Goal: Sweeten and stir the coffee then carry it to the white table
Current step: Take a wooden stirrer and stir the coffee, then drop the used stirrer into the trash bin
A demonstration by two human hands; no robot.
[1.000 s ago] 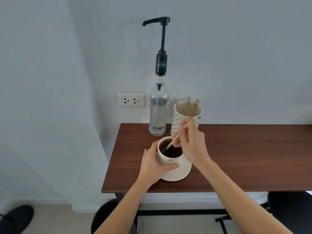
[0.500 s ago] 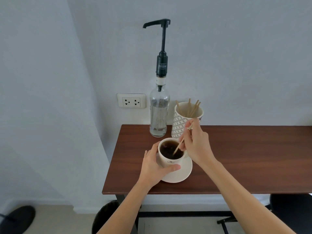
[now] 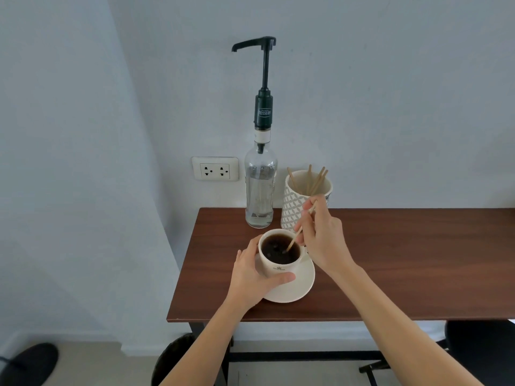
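Note:
A white coffee cup (image 3: 276,267) full of dark coffee stands on a white saucer (image 3: 298,288) near the left end of the brown wooden table (image 3: 404,260). My left hand (image 3: 252,274) wraps around the cup's left side, thumb across its front. My right hand (image 3: 323,235) pinches a thin wooden stir stick (image 3: 299,232), whose lower end dips into the coffee at the cup's right side. The white table is not in view.
A clear syrup bottle (image 3: 260,188) with a tall black pump stands against the wall behind the cup. Beside it a patterned holder (image 3: 295,201) carries several wooden sticks. A wall socket (image 3: 215,168) is to the left. Black stools (image 3: 479,349) stand under the table.
The stick's tip has shifted inside the cup from the left-middle to the right side as my right hand circles. My left hand stays on the cup.

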